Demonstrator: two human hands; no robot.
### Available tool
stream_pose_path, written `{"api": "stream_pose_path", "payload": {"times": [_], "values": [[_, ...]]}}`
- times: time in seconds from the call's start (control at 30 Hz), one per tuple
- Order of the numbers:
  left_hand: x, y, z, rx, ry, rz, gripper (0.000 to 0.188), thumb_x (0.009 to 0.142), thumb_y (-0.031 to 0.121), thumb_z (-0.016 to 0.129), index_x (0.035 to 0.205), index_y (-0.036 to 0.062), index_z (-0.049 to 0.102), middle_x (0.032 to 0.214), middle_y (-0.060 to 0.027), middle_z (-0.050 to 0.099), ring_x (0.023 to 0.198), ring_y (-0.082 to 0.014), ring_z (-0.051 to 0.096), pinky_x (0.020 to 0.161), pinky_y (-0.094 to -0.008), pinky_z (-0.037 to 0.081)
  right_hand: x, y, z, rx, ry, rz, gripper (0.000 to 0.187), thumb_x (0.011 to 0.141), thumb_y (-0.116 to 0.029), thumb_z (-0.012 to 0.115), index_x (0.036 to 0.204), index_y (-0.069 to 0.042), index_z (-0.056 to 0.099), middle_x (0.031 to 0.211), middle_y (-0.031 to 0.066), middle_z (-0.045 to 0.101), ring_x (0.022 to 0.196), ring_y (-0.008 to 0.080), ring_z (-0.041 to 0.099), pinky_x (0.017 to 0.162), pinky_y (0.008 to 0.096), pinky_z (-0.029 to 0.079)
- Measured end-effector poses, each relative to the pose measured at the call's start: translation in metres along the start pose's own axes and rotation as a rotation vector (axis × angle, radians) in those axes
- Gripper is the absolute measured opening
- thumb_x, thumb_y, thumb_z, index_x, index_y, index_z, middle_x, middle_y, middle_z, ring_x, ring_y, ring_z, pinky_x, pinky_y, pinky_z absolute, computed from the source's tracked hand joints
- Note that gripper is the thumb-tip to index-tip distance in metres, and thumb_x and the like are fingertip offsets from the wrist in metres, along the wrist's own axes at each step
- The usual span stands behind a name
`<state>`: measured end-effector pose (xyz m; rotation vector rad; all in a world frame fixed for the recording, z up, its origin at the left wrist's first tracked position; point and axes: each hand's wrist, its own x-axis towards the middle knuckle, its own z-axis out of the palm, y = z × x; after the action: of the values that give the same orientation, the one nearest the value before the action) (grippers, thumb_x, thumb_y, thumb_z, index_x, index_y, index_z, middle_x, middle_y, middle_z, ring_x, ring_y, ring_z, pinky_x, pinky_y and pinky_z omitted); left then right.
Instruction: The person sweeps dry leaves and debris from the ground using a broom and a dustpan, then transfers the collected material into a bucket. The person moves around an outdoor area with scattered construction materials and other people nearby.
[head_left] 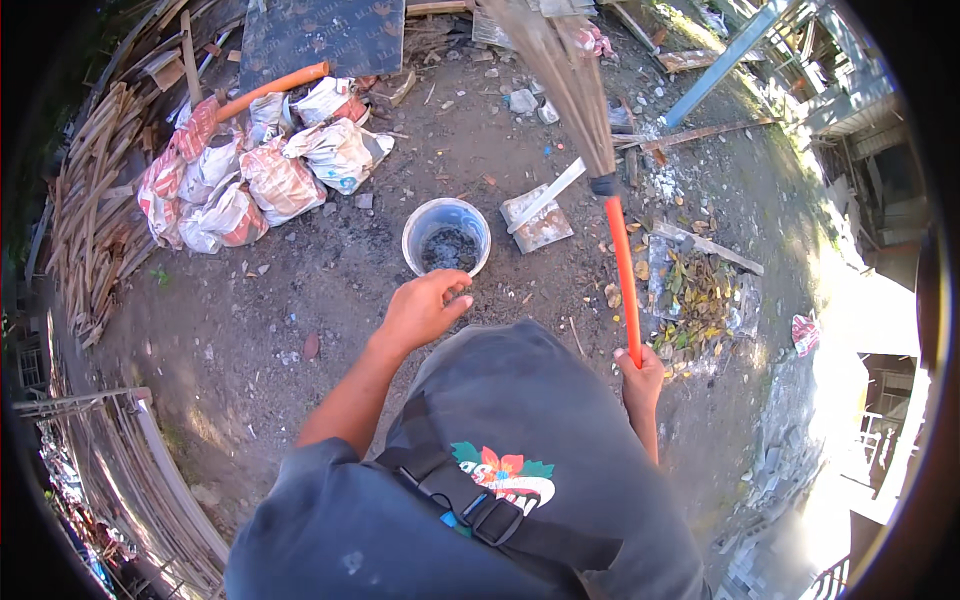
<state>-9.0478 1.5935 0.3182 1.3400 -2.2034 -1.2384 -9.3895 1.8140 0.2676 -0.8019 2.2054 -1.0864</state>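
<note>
My right hand (641,378) is closed around the lower end of an orange handle. It belongs to a stick broom (622,270) held up with its long bristles pointing away from me, their far ends blurred. My left hand (428,308) is loosely curled, with a gap between thumb and fingers and nothing visible in it. In the view it overlaps the near rim of a pale round bucket (411,240); I cannot tell whether they touch. Dark debris lies in the bucket. Just right of it, a dirty flat dustpan (546,232) with a pale straight handle rests on the ground.
Several filled white and red sacks (283,180) lie at the left, with an orange pipe (275,88) across them. Behind is a wood pile (100,200). A dark board (320,40) lies at the back. Dry leaves (700,300) are heaped at the right, beside a wooden strip (710,247).
</note>
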Motion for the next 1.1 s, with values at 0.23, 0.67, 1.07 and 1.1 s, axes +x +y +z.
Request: {"api": "stream_pose_path", "payload": {"times": [0.23, 0.67, 1.07, 1.1], "values": [[0.024, -0.012, 0.008, 0.134, -0.091, -0.053, 0.038, 0.085, 0.029, 0.076, 0.118, 0.0123, 0.067, 0.113, -0.0094, 0.069, 0.092, -0.0264, 0.068, 0.084, -0.0414, 0.054, 0.004, 0.049, -0.019, 0.332, 0.225, 0.224, 0.014, 0.088, -0.014, 0.073, 0.083, -0.006, 0.063, 0.065, -0.0083, 0.048, 0.055, 0.0020, 0.040, 0.050, 0.0230, 0.029], [0.308, 0.107, 0.125, 0.108, -0.076, -0.105, 0.105, 0.073, 0.034, 0.084, 0.153, -0.0027, 0.028, 0.154, -0.0245, 0.037, 0.143, -0.0367, 0.040, 0.115, -0.0412, 0.037, 0.151, 0.150, -0.026, 0.482, 0.090, 0.627, 0.015, 0.088, -0.011, 0.068, 0.079, -0.012, 0.056, 0.059, -0.0048, 0.048, 0.044, 0.0056, 0.043, 0.039, 0.0235, 0.033], [0.410, 0.050, 0.230, -0.138, 0.134, -0.278, 0.054, 0.080, 0.031, 0.081, 0.126, 0.0117, 0.060, 0.104, -0.0115, 0.073, 0.101, -0.0276, 0.069, 0.087, -0.0391, 0.052, 0.219, 0.169, -0.048, 0.016, -0.406, 0.896, 0.032, 0.079, -0.026, 0.080, 0.089, 0.003, 0.069, 0.075, 0.0113, 0.067, 0.063, 0.0208, 0.064, 0.058, 0.0379, 0.052], [0.407, 0.050, 0.232, -0.123, 0.154, -0.281, 0.051, 0.082, 0.033, 0.080, 0.124, 0.0116, 0.061, 0.104, -0.0125, 0.073, 0.101, -0.0311, 0.070, 0.087, -0.0407, 0.052, 0.228, 0.169, -0.052, 0.031, -0.423, 0.897, 0.031, 0.079, -0.024, 0.079, 0.089, 0.003, 0.069, 0.075, 0.0109, 0.068, 0.064, 0.0205, 0.065, 0.060, 0.0382, 0.052]]}}
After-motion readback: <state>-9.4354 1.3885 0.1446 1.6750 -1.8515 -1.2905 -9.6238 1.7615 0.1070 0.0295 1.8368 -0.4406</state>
